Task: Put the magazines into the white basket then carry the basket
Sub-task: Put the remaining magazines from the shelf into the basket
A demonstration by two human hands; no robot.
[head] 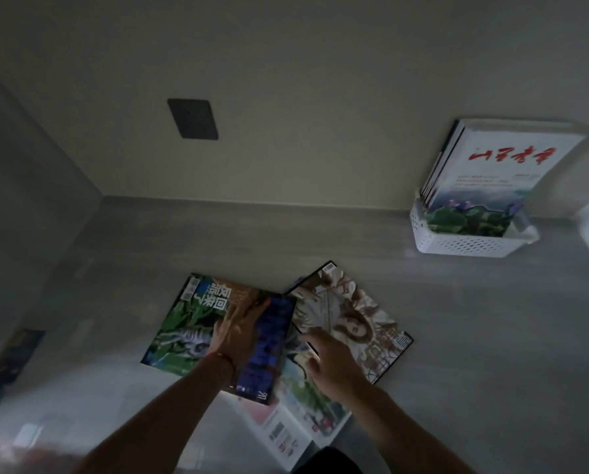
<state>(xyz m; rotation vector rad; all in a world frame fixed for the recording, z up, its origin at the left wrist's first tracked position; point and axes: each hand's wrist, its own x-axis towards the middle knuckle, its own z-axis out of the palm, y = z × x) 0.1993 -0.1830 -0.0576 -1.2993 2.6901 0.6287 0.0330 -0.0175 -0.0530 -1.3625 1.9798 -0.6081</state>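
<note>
Left hand (238,331): flat, fingers spread on the blue magazine (269,347).
Right hand (334,364): loosely open on the beige magazine (351,316).
White basket (464,244): far right of both, holding a magazine (498,176) with red brush lettering, unreadable.

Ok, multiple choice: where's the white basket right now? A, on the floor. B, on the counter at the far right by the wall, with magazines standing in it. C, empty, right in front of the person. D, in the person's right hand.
B: the white basket sits on the counter at far right against the wall, magazines upright in it, while both hands rest on the loose magazines nearer the person.
</note>
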